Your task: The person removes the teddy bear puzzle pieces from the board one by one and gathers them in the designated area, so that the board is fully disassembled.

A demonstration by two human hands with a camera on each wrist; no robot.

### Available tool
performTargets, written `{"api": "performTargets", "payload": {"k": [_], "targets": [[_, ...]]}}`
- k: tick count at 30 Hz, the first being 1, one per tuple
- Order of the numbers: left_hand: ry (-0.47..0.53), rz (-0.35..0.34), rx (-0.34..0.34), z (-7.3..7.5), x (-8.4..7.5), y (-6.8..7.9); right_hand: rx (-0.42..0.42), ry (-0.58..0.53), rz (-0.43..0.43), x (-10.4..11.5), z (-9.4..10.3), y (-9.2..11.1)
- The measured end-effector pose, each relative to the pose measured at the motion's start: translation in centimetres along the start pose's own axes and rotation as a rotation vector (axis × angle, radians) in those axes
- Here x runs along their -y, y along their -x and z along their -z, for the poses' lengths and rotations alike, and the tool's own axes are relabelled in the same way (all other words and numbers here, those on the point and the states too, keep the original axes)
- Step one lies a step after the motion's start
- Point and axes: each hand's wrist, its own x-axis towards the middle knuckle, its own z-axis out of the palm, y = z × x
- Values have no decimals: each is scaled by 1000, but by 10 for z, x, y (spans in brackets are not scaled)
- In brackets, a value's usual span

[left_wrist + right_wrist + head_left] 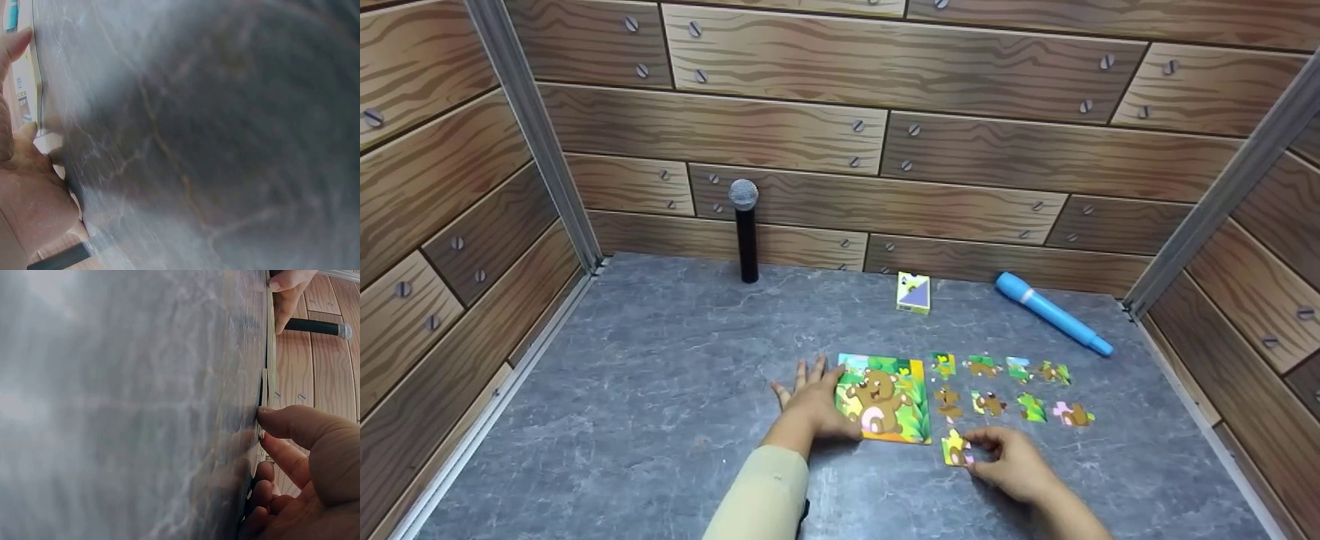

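Note:
A square bear picture puzzle (881, 401) lies flat on the grey table. My left hand (814, 405) rests at its left edge, fingers spread, with the thumb by the lower left corner. Just right of the puzzle's lower corner, my right hand (1012, 461) pinches a yellow, green and brown puzzle piece (954, 450) between thumb and index finger, low over the tabletop. In the right wrist view, the thumb (292, 422) and index finger meet at the thin edge of the piece. Several loose puzzle pieces (988, 403) lie in two rows beyond the right hand.
A black microphone (746, 240) with a silver head stands upright at the back left. Behind the puzzle is a yellow and purple card box (913, 293). A large blue marker-shaped stick (1054, 313) lies at the back right. Wood-patterned walls (810, 135) enclose the table.

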Motion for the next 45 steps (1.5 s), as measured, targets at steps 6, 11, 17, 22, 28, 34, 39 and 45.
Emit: {"api": "performTargets", "payload": {"k": [6,11,17,22,28,34,39,45], "targets": [[4,-4,1,1,-1,0,-21,17,-18,0,-1,1],[0,-3,-2,2,-1,2,-47,32,-33,1,-3,1],[-6,-2,0,2,-1,1,-48,21,-56,2,-3,0],[-11,-3,10,2,0,-1,-41,7,-56,1,-2,0],[-11,-5,8,2,0,1,-33,-1,-65,1,-2,-1],[0,-10,11,2,1,-1,-33,-10,-55,1,-2,-2],[29,-25,4,4,3,-1,-54,-77,-53,4,-1,0],[60,-19,15,8,4,-1,-79,-108,-48,6,2,-1]]}}
